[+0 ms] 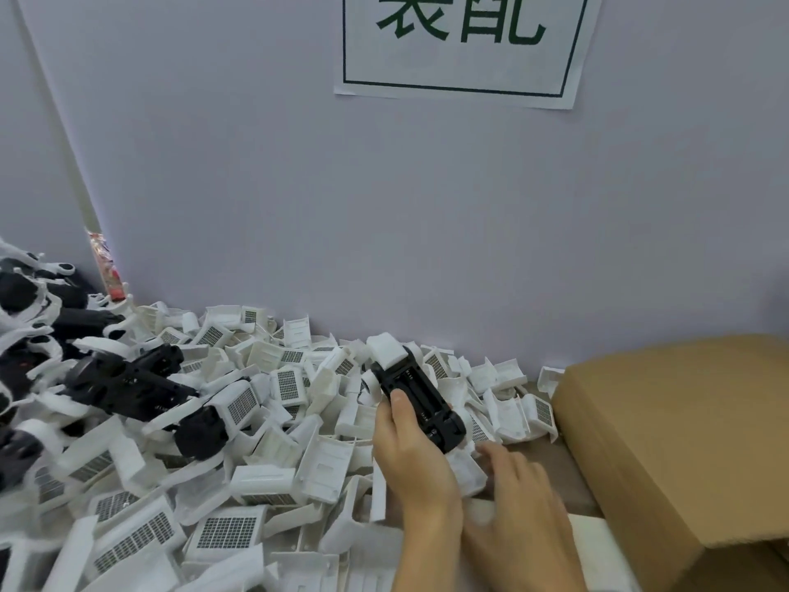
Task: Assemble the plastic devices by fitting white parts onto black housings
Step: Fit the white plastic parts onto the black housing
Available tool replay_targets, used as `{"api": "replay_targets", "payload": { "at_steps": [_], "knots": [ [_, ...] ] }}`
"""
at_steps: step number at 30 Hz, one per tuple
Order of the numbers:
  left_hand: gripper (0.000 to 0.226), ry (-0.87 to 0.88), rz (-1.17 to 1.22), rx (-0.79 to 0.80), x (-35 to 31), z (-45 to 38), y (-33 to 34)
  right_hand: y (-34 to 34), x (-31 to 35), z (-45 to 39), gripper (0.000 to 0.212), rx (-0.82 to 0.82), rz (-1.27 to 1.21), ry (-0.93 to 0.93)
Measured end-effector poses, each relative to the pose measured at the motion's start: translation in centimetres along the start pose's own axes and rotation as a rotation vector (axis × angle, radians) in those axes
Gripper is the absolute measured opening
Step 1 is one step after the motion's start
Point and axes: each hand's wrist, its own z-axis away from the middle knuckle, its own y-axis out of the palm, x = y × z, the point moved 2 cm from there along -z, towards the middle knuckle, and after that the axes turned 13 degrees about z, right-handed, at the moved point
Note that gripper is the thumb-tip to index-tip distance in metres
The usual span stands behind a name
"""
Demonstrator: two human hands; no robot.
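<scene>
Head view: left hand [410, 459] is gripping a black housing [420, 399] at lower centre of the frame, thumb lying on its top face and fingers wrapping underneath; the housing is tilting up and away over the pile, and a white part [386, 348] is already sitting on its far end. Right hand [518, 506] is reaching low just right of the left, fingers spread and fairly straight, blurred, touching or hovering over loose white pieces; it does not appear to be holding anything, though the blur is making that hard to be sure of. A big heap of white parts [239, 420], many with grilles, is filling the lower left and centre against the wall. At the left edge a stack of assembled units [128, 378], black bodies with white pieces fitted, is building up, so a fair number look finished. Judging by the heap, far more are waiting. The unit in hand looks partly done, probably needing another white piece. A cardboard box [683, 442] is sitting at the lower right, a paper sign [461, 44] hanging at the top of the frame.
</scene>
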Motion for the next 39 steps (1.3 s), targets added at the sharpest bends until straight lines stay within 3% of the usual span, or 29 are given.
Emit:
{"api": "replay_targets", "payload": {
  "at_steps": [3, 8, 11, 14, 17, 24, 28, 32, 36, 39],
  "knots": [
    [0.030, -0.027, -0.012, 0.024, -0.4, -0.1, 0.1, 0.1, 1.2, -0.8, 0.071, 0.061, 0.060, 0.033],
    [0.033, -0.034, -0.036, 0.059, -0.8, 0.2, 0.2, 0.3, 1.2, -1.2, 0.030, -0.012, -0.060, -0.002],
    [0.034, -0.034, -0.049, 0.072, -0.8, 0.2, 0.1, 0.4, 0.7, -1.5, 0.028, -0.073, -0.225, 0.021],
    [0.033, -0.059, -0.043, 0.097, -0.7, 0.4, 0.1, 0.8, -0.1, -1.1, 0.032, -0.139, -0.330, 0.033],
    [0.031, -0.077, -0.050, 0.153, -0.4, 0.8, 0.3, 0.9, -1.4, 0.0, 0.047, -0.340, -0.450, 0.074],
    [0.029, -0.082, -0.168, 0.396, 0.3, 2.9, 1.1, 0.6, -6.9, 2.6, 0.068, -0.498, -0.694, 0.478],
    [0.024, -0.050, -0.288, 0.536, 0.3, 3.7, 1.2, 0.1, -7.0, 2.7, 0.067, -0.514, -0.738, 0.353],
    [0.021, 0.016, -0.381, 0.540, 0.6, 3.2, 1.0, -0.7, -6.4, 2.6, 0.066, -0.568, -0.797, 0.195],
    [0.022, 0.017, -0.437, 0.571, 0.9, 3.6, 1.2, -1.8, -5.9, 2.0, 0.051, -0.611, -0.926, 0.132],
    [0.022, 0.020, -0.503, 0.638, 1.3, 4.1, 1.6, -2.2, -5.8, 1.8, 0.048, -0.637, -0.887, 0.099]
  ]
}}
